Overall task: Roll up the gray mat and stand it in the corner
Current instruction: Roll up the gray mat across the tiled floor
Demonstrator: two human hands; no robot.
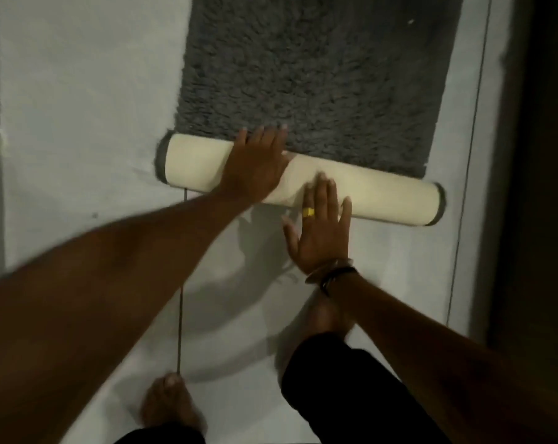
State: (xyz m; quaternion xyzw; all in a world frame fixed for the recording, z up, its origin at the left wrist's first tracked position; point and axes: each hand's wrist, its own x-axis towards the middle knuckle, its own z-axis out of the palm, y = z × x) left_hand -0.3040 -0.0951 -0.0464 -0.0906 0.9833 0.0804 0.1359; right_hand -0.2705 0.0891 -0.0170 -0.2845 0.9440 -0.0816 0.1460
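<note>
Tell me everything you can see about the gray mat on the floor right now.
The gray mat is shaggy and dark gray on top, with a smooth cream backing. Its near end is rolled into a tube lying slightly askew across the pale floor, gray pile showing at both tube ends; the far part lies flat. The left hand lies flat over the roll, fingertips on the pile. The right hand, wearing a yellow ring, has its fingers spread on the roll's near side.

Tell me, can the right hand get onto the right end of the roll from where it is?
Probably yes. The right hand already lies open on the roll near its middle, and the stretch of cream backing toward the right end is bare, with only floor beside it.
</note>
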